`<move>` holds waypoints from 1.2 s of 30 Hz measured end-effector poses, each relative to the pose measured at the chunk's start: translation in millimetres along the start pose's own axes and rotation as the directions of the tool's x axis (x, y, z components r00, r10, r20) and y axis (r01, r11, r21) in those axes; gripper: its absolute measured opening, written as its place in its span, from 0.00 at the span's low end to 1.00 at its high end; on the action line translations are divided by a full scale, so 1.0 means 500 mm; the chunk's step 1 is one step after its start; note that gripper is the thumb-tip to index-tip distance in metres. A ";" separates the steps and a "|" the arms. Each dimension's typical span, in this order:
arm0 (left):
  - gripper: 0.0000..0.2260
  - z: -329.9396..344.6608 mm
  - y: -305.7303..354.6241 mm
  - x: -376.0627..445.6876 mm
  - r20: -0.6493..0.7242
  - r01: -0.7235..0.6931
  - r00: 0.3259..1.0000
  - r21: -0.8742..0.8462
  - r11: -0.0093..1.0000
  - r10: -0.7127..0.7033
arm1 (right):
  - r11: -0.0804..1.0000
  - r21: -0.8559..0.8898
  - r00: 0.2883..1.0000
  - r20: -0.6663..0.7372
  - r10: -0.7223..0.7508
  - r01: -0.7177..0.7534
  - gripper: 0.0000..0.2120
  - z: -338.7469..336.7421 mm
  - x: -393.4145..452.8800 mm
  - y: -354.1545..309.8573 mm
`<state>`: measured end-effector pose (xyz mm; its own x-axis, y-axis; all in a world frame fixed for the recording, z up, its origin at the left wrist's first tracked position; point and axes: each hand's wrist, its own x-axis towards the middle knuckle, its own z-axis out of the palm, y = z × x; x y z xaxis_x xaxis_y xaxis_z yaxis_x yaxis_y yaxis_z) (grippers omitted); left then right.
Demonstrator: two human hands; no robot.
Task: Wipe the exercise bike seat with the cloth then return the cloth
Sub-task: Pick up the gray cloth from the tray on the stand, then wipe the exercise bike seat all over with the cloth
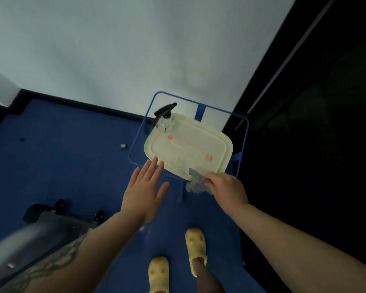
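Observation:
A crumpled grey cloth (195, 181) hangs from my right hand (227, 186), which is closed on it at the near edge of a cream tray (222, 149). The tray rests on a blue wire-frame stand (244, 132). My left hand (145, 190) is flat and spread just left of the tray's near corner, holding nothing. A grey and black part of the exercise bike (36, 227) shows at the lower left, blurred; its seat is not visible.
A clear spray bottle with a black trigger (164, 117) stands on the tray's far left corner. Two orange tape marks sit on the tray. Blue floor, a white wall behind, a dark wall at right. My feet wear yellow clogs (195, 240).

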<state>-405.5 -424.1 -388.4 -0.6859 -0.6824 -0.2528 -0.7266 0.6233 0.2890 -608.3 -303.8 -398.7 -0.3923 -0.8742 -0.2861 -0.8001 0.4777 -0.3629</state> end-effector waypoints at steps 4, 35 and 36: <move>0.32 -0.097 -0.002 -0.027 -0.060 0.030 0.998 -0.003 1.000 -0.030 | 0.995 0.022 0.986 -0.135 -0.097 0.101 0.09 -0.083 -0.026 -0.050; 0.25 -0.259 -0.082 -0.785 -0.309 0.766 0.163 -0.559 0.318 -0.937 | 0.405 0.158 0.414 -0.031 -0.910 0.901 0.06 -0.114 -0.224 -0.692; 0.25 -0.247 -0.072 -0.822 -0.299 0.773 0.117 -0.572 0.276 -0.947 | 0.367 0.178 0.374 -0.008 -0.927 0.913 0.06 -0.095 -0.249 -0.712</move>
<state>-92.5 -213.4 -180.7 0.6198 -0.7843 -0.0267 -0.7078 -0.5735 0.4124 -296.2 -368.9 -191.9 0.5915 -0.7707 0.2371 -0.5708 -0.6079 -0.5520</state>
